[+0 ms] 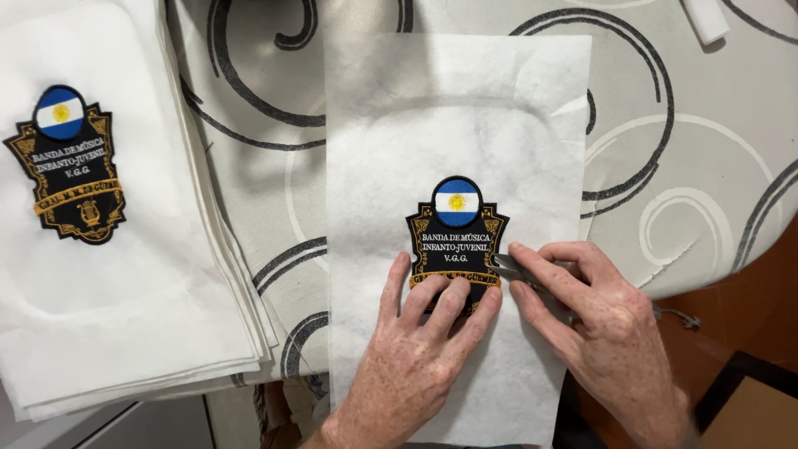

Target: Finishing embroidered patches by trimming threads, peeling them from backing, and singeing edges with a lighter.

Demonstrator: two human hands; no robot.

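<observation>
Left hand lies flat, fingers spread over the lower half of the embroidered patch, pinning it to the white backing sheet. Right hand pinches a small metal tool at the patch's right edge, so it's nearer that side; the patch runs lengthwise away from the person.

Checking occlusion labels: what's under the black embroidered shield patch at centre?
The black embroidered shield patch lies on a white fibrous backing sheet, which rests on the grey swirl-patterned tablecloth. Left hand fingers cover the patch's lower part; the sheet beneath it is hidden.
</observation>
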